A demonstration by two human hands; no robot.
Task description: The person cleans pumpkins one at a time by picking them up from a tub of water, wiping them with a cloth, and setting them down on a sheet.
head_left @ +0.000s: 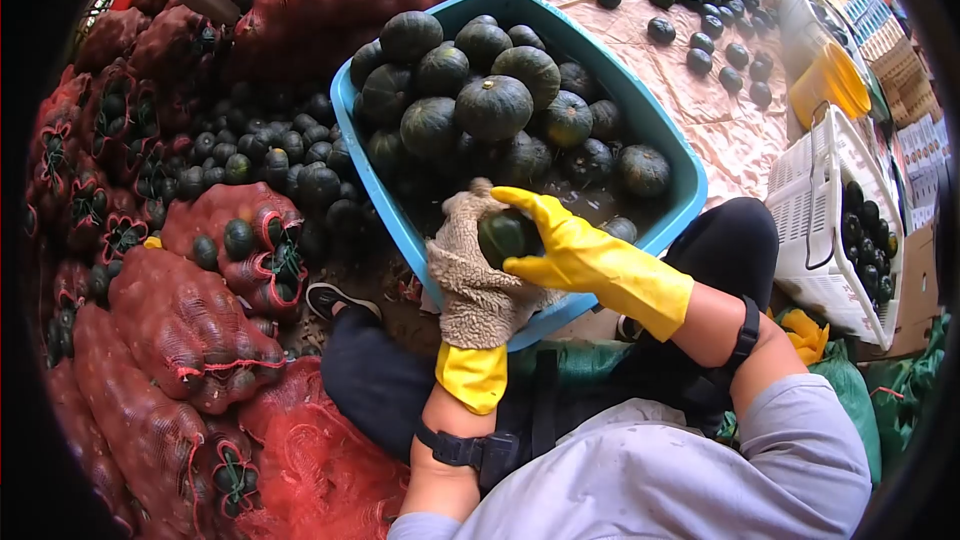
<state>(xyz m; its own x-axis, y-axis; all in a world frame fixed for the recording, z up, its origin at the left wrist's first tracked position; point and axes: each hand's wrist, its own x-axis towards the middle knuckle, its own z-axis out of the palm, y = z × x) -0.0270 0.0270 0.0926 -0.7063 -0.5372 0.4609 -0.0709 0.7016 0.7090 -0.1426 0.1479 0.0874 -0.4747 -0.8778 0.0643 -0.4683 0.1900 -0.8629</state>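
Observation:
Both of my hands wear yellow rubber gloves and meet over the near edge of a blue tub [370,175]. My right hand [575,260] is closed round a small dark green squash [505,239], thumb and fingers on its right side. A beige textured cloth [470,270] covers my left hand [472,377], leaving only the glove's cuff in sight. The cloth presses against the left of that squash; the left fingers are hidden beneath it. Many dark green squashes [494,108] are heaped in the tub, with murky water at its near end.
Red mesh sacks [190,320] of squashes crowd the left, beside a loose pile [270,155]. Cleaned-looking squashes [660,30] lie on a pinkish sheet [640,70] at the back right. A white crate [810,210] and a yellow bucket [830,85] stand at right.

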